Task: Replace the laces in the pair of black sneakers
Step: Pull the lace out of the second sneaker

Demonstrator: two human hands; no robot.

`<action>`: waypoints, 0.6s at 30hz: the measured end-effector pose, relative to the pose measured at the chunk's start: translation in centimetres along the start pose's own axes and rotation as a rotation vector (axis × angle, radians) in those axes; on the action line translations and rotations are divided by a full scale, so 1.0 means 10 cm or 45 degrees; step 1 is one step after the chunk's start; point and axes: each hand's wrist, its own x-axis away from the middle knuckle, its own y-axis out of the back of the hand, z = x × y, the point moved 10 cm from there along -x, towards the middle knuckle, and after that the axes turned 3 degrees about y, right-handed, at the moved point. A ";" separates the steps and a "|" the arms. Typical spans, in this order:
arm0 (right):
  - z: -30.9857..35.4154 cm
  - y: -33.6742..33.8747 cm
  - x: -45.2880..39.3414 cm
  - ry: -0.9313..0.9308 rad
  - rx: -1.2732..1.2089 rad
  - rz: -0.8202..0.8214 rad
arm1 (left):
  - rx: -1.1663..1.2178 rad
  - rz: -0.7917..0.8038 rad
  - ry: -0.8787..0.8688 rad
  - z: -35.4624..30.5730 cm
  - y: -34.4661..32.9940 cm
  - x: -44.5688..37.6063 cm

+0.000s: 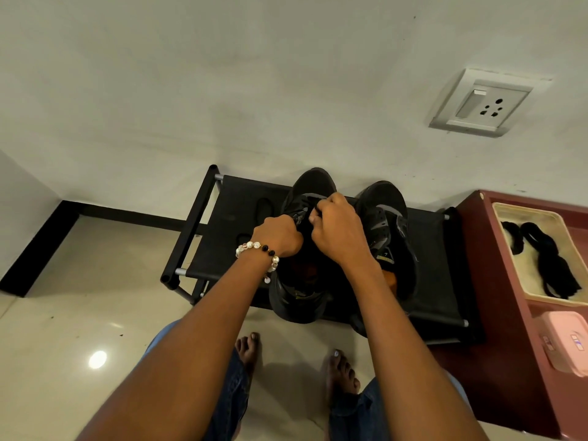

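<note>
Two black sneakers stand on a low black shoe rack [203, 218], toes toward the wall. Both my hands are on the left sneaker [313, 186]. My left hand [280, 233], with a bead bracelet at the wrist, grips the sneaker's left eyelet side. My right hand [337, 227] has its fingers curled over the tongue area and pinches something dark there; whether it is a lace end I cannot tell. The right sneaker [386, 218] stands untouched beside it, its tongue open. Black laces [547, 262] lie bundled in a cream tray [509, 208] at the right.
A dark red cabinet [496, 345] stands right of the rack and holds the tray and a pink case [569, 345]. A wall socket [483, 103] is above. My bare feet [248, 348] stand on the glossy tiled floor in front of the rack.
</note>
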 end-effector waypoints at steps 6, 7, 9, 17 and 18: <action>-0.22 -0.04 0.04 -0.330 -0.388 -0.068 | 0.006 -0.002 -0.003 -0.01 0.02 0.02; -0.27 -0.07 0.06 -0.413 -0.468 -0.083 | 0.003 -0.003 -0.007 -0.01 0.01 0.03; -0.37 -0.10 0.13 -0.606 -0.695 -0.133 | -0.005 0.001 -0.011 -0.01 0.02 0.03; -0.67 0.13 0.23 -0.825 -1.000 -0.315 | -0.045 -0.018 -0.018 0.00 0.03 0.01; -0.66 0.16 0.22 -0.776 -0.804 -0.294 | -0.057 -0.004 -0.022 0.00 0.03 0.01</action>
